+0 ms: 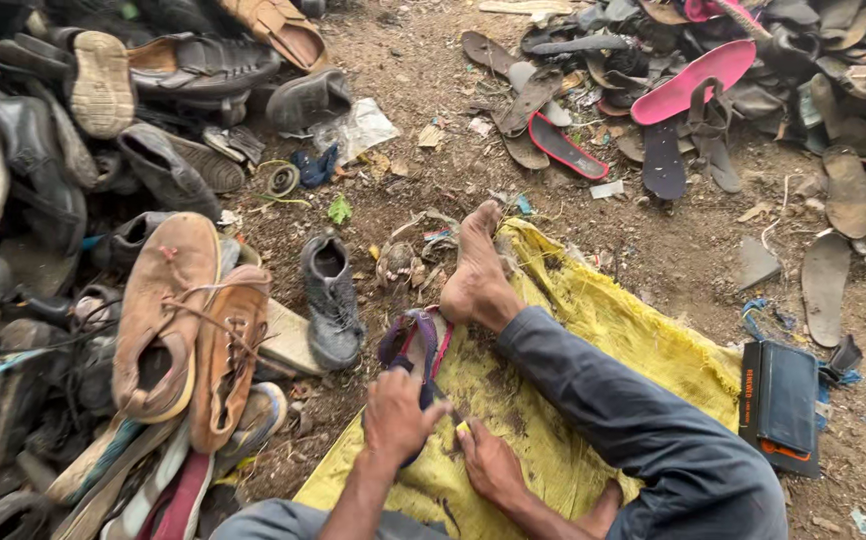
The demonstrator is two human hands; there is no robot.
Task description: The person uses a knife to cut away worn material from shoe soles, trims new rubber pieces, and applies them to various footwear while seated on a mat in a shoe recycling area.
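Left grip [396, 415] clamped on purple sandal [415, 345] | right grip [488, 462] pinching small yellow tool [464, 428] | both over yellow sack [593, 330] | black box [781, 405] beside sack, closed

Outdoor scrap-sorting spot, w/ piles of worn shoes [168, 320] & loose soles [693, 80] on bare dirt ground [653, 250], yellow sack [613, 330] as work mat.

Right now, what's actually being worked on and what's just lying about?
In hand:
left hand gripping the purple sandal
right hand at the sandal's near end
yellow sack underneath

Lying about:
grey shoe
brown lace-up shoes
pink sole
dark flat box
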